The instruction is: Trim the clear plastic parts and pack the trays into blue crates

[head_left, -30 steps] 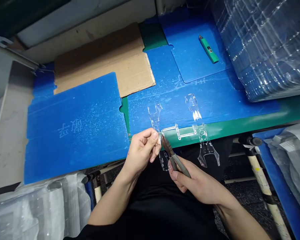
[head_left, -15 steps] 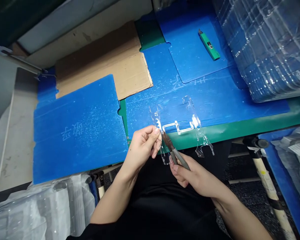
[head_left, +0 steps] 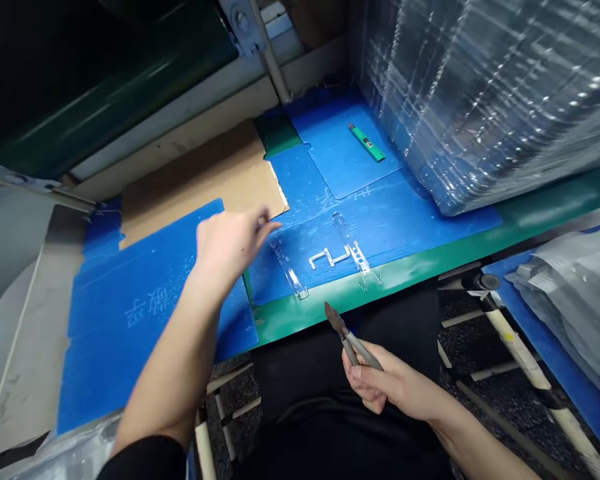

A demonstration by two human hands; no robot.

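My left hand (head_left: 233, 240) hovers over the blue sheet, thumb and forefinger slightly apart and a little blurred, with nothing visible between them. Just beyond its fingertips a clear plastic part (head_left: 289, 270) lies near the bench edge. To the right, a second clear plastic part (head_left: 357, 253) is joined to a thin zigzag strip of clear plastic (head_left: 325, 257), whose left end is free of the first part. My right hand (head_left: 387, 377) grips cutting pliers (head_left: 350, 340) by their grey handles, in front of the bench, jaws pointing up and left.
A green utility knife (head_left: 367, 143) lies on the blue sheet (head_left: 300, 180) towards the back. Stacked clear plastic trays (head_left: 480, 120) rise at the right. Brown cardboard (head_left: 205, 180) and another blue sheet (head_left: 150, 293) cover the left side. Plastic bags (head_left: 575, 300) sit lower right.
The clear parts have gone from the hands to the bench, and the zigzag strip has come apart from the left one. My left hand has moved up and left; the pliers have moved away from the plastic.
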